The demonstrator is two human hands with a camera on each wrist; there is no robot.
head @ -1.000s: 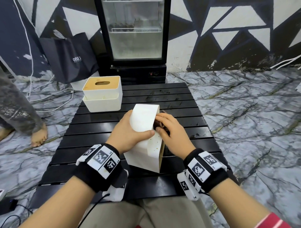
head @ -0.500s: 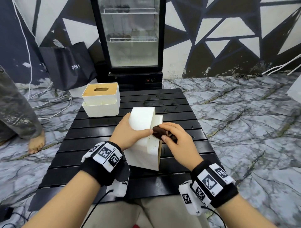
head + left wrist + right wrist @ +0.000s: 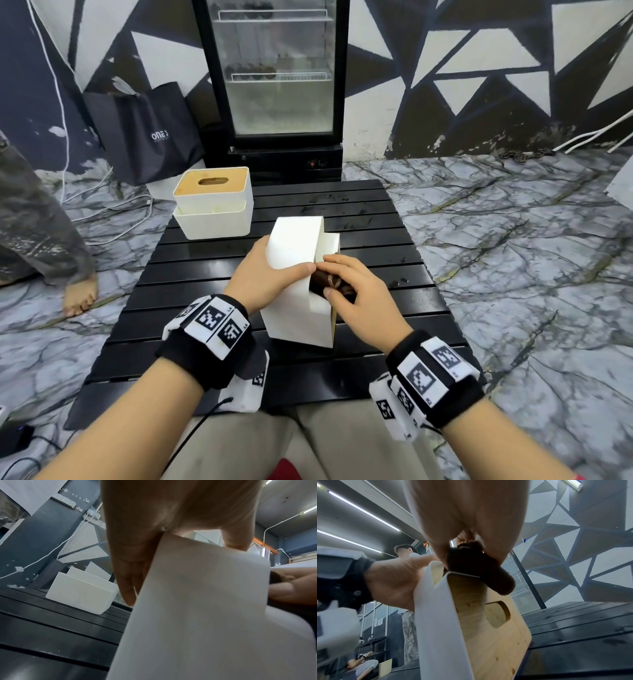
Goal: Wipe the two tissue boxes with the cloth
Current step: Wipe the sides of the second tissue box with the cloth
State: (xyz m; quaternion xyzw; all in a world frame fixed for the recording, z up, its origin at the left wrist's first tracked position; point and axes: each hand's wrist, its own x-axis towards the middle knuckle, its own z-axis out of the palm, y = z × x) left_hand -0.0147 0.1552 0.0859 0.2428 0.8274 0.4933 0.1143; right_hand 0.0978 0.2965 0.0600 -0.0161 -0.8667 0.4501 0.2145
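A white tissue box (image 3: 296,291) stands tipped on its side at the middle of the black slatted table (image 3: 191,274), its wooden lid (image 3: 489,635) facing right. My left hand (image 3: 270,274) grips the box, fingers (image 3: 126,577) down the far side and thumb over the near face (image 3: 205,615). My right hand (image 3: 356,294) holds a bunched dark brown cloth (image 3: 329,286) against the box's upper right edge; the cloth (image 3: 476,568) sits on the rim of the white shell. The second tissue box (image 3: 214,202) stands upright at the table's back left, also seen low in the left wrist view (image 3: 82,591).
A glass-door fridge (image 3: 279,85) stands behind the table, and a black bag (image 3: 147,133) leans on the wall at its left. White cables (image 3: 113,212) lie on the marble floor. Another person's bare foot (image 3: 78,294) stands left of the table.
The right hand with the cloth has slid along the box's upper right edge, away and back toward me. The left hand keeps its grip and the box stays tipped.
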